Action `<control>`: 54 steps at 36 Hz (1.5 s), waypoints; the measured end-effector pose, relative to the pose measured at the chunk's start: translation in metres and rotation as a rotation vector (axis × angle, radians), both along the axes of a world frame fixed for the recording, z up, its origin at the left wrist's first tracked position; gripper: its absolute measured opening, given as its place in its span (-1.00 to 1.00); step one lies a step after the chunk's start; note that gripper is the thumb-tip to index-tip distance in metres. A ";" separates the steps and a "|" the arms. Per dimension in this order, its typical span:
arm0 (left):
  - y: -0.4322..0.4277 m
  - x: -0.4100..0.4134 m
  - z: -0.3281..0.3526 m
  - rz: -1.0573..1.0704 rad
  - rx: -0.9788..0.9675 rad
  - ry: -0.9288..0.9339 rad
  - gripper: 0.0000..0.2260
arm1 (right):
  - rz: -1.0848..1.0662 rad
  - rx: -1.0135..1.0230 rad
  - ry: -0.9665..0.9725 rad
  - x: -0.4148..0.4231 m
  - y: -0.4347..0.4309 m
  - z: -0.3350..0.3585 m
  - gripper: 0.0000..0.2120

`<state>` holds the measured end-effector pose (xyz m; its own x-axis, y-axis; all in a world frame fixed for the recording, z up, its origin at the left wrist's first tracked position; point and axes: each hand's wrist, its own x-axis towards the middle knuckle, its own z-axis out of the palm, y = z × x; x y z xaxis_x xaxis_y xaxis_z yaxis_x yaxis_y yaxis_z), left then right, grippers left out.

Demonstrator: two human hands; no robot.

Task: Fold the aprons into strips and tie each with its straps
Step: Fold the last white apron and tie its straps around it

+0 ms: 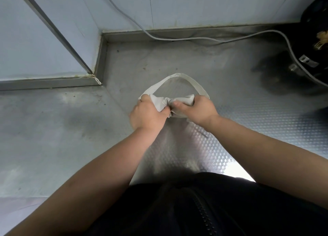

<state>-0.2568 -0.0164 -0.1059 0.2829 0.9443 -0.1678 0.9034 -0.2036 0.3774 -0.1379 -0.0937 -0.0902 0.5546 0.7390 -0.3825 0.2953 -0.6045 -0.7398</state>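
Over the patterned steel counter, near its back corner, the white folded apron is bunched into 1 short strip, its left end gripped by the left hand and its right end by the right hand, fingers curled round the cloth, with its strap looping behind.

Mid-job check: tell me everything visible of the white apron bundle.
The white fabric apron is folded into a short crumpled strip, cinched at its middle. Its flat white strap loops out from both ends, arching away from the person. The left hand grips the left end, the right hand the right end, thumb toward the cinch. It is over the embossed grey metal surface; contact unclear.
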 end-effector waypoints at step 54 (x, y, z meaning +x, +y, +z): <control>0.008 -0.009 0.017 -0.307 -0.365 -0.161 -0.64 | 0.301 -0.171 -0.009 0.001 0.016 0.001 -0.74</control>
